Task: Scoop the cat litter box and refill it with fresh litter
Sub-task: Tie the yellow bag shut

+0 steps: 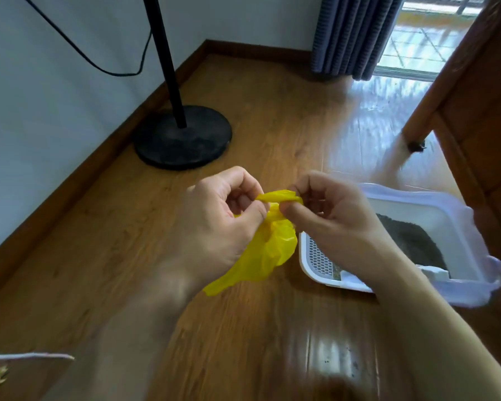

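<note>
Pinching the yellow bag point(268, 250) neck with left hand point(220, 218) and right hand point(333, 215), we seem to knot it; litter box point(451, 227) at three o'clock

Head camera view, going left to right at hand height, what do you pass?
Left hand → yellow plastic bag pinched by both hands → right hand → white litter box holding grey litter.

Thin plastic over glossy wood

My yellow bag point(272, 247) is thin, crinkled plastic; the litter box point(411, 204) smooth white plastic; the floor point(272, 117) glossy wood; the lamp base point(182, 140) matt black.
</note>
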Motion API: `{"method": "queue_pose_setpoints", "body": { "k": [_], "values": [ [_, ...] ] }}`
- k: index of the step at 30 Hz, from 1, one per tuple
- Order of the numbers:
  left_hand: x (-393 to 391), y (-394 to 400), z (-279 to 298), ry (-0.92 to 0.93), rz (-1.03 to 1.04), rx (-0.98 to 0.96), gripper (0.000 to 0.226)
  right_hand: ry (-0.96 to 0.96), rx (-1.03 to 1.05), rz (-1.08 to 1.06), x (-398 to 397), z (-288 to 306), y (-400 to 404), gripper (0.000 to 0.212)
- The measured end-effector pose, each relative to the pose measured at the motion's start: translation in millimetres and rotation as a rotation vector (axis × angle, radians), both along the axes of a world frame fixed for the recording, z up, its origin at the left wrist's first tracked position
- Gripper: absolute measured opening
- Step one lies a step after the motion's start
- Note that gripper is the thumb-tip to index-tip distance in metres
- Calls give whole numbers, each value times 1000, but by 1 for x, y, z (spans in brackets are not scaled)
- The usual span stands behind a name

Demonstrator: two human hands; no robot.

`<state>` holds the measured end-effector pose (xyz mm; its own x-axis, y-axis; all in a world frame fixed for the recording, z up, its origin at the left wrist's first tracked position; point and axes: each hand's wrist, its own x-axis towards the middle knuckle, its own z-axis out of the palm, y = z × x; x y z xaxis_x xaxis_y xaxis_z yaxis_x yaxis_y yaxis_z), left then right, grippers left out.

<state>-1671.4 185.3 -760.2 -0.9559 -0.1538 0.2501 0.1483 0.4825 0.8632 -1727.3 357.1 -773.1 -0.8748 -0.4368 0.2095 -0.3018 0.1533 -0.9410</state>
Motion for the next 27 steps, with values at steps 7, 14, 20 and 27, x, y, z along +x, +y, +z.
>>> {"method": "queue_pose_setpoints", "body": {
  "k": [7,14,20,27],
  "values": [
    [14,12,18,-126,2,77,8,-148,21,-124,31,12,0,9],
    [47,29,131,-225,62,210,8,-226,72,-137,60,140,8,6],
    [64,14,275,-223,79,144,3,-193,156,-56,71,282,7,9],
    [88,-10,471,-181,82,2,7,-65,274,83,68,492,-21,9]
  ]
}}
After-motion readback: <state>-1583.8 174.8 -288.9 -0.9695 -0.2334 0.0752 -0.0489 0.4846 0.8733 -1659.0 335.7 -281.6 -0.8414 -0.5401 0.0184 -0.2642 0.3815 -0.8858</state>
